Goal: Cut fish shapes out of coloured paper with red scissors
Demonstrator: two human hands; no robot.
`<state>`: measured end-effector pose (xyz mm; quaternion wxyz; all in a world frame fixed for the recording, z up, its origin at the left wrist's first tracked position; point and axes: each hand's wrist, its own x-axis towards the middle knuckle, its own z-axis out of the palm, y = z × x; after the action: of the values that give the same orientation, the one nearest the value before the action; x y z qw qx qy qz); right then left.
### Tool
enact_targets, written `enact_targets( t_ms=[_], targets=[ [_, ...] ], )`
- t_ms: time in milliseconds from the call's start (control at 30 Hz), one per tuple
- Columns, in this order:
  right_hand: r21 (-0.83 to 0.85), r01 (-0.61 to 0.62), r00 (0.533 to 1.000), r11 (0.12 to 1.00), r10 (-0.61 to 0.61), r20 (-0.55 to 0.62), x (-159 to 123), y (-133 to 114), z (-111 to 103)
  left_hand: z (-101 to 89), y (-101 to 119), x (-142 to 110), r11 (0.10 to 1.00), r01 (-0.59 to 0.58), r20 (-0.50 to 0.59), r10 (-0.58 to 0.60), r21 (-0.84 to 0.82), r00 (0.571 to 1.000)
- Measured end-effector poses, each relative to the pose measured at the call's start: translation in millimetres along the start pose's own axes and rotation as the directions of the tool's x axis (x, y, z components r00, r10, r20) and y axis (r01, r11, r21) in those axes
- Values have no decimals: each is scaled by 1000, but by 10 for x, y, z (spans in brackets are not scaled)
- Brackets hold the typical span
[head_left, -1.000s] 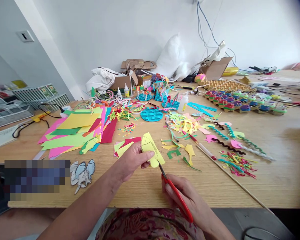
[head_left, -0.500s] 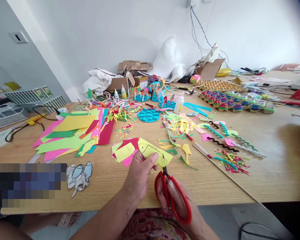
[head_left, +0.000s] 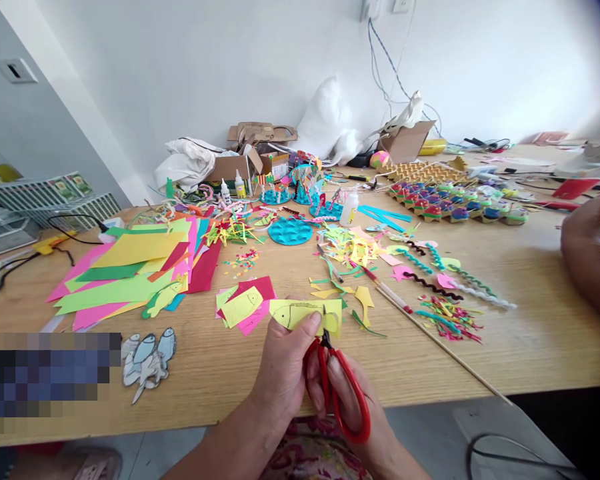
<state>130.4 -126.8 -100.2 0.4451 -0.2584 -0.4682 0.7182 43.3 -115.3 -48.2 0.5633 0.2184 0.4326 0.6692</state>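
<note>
My left hand [head_left: 287,363] pinches a strip of yellow paper [head_left: 286,313] with a fish outline drawn on it, thumb on top. Red-handled scissors [head_left: 363,407] are in my right hand [head_left: 353,383], fingers through the loops. Their dark blades meet the paper near the fish's tail, just right of my left thumb. On the table beyond my left hand lies another yellow paper piece with a fish drawing [head_left: 241,307], on top of red and pink sheets [head_left: 263,288]. Cut-out blue-and-white paper fish [head_left: 150,357] are piled to the left.
Coloured paper sheets [head_left: 125,280] are stacked at left. A blue scalloped disc [head_left: 290,231], paper scraps [head_left: 357,245] and a glue bottle [head_left: 349,208] stand farther back. A long stick [head_left: 445,350] crosses the right side. Another person's arm [head_left: 585,257] enters at the right edge.
The yellow strip has turned from slanting downward to nearly level. The scissors have swung more upright and their loops have spread. The view has shifted right, and another person's arm has come in.
</note>
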Motion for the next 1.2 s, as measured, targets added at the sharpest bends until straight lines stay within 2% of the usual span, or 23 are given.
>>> enact_targets(
  t_ms=[267,500,767,1000,1200],
  targets=[
    [-40,9,1000,999,-8,2,9,31,-30,-22,-49,5,1000,21,23,-21,21,1000],
    [-138,34,999,990,-37,-15,11,0,-49,-12,-66,9,999,-34,30,34,-3,999],
    [-222,3,999,975,-11,-34,1,-64,-38,-5,-61,22,997,-66,27,67,-30,997],
    [-242,-56,997,969,44,-56,-1,-105,-26,11,-63,15,997,-63,-3,63,-33,998],
    [-258,-60,997,964,45,-62,1,-87,-34,2,-66,22,997,-77,-8,77,-31,997]
  ],
)
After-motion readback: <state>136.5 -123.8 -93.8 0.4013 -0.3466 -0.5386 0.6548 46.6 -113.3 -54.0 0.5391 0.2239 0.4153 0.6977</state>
